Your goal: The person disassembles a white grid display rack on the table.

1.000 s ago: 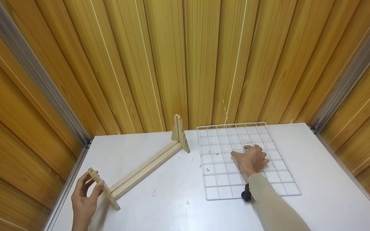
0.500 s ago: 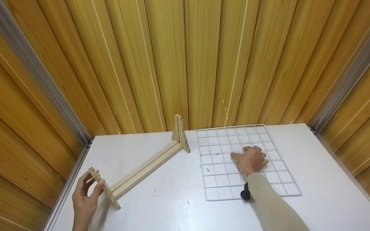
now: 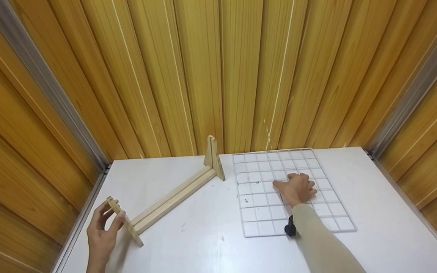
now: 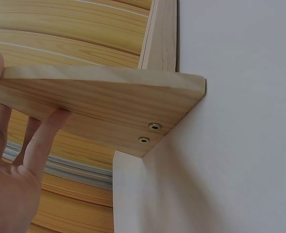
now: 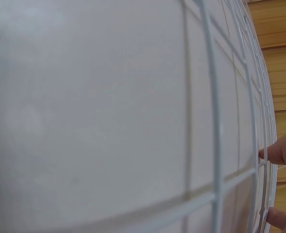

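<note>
A pale wooden stand lies diagonally on the white table: a grooved bar (image 3: 175, 199) joins two tapered end pieces. My left hand (image 3: 102, 229) pinches the upper part of the near end piece (image 3: 125, 223), thumb on one face and fingers on the other. Two bolt heads (image 4: 155, 126) show low on that piece in the left wrist view. The far end piece (image 3: 214, 157) stands upright near the back wall. To the right lies a white wire grid panel (image 3: 258, 207), with my right hand (image 3: 297, 188) over its middle, fingertips gripping the wires.
The white table (image 3: 188, 250) is bounded by wood-patterned panel walls (image 3: 237, 76) at the back and both sides. Grey metal posts (image 3: 66, 91) run up the corners. A black strap piece (image 3: 290, 227) hangs at the right wrist, over the grid's near edge.
The far edge of the wire grid panel has come down slightly toward the table, with my right hand on it. My left hand and the wooden stand keep nearly the same place.
</note>
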Action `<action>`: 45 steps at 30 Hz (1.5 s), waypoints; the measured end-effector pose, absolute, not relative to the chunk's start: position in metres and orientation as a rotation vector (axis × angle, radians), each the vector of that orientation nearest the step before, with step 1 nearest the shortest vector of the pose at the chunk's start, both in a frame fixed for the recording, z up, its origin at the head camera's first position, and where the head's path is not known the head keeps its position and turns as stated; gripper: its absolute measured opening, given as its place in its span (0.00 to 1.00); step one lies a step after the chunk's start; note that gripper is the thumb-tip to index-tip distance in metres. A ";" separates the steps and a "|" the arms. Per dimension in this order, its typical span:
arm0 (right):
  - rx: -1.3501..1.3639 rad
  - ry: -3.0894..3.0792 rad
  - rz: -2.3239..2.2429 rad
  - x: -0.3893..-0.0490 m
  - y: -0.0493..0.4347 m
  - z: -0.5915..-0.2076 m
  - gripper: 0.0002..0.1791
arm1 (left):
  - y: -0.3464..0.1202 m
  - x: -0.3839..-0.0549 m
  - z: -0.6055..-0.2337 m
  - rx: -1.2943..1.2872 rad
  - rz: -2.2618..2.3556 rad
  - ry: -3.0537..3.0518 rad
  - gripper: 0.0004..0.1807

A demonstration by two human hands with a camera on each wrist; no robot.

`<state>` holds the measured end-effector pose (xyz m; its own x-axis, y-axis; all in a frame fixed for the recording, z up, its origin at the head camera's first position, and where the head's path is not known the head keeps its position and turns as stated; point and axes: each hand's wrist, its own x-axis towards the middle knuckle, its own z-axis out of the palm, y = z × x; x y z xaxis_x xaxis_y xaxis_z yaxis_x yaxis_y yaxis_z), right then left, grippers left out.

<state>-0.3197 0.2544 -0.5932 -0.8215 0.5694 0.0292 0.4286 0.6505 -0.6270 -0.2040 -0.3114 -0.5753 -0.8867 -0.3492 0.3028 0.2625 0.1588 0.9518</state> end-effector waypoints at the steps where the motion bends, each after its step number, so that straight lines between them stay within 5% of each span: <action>1: -0.813 -2.647 0.924 -0.320 0.255 -0.593 0.36 | -0.311 -0.204 -0.575 0.076 -1.774 -1.978 0.31; 45: -0.651 -2.638 0.952 -0.313 0.263 -0.588 0.39 | -0.312 -0.192 -0.552 0.144 -1.482 -2.282 0.35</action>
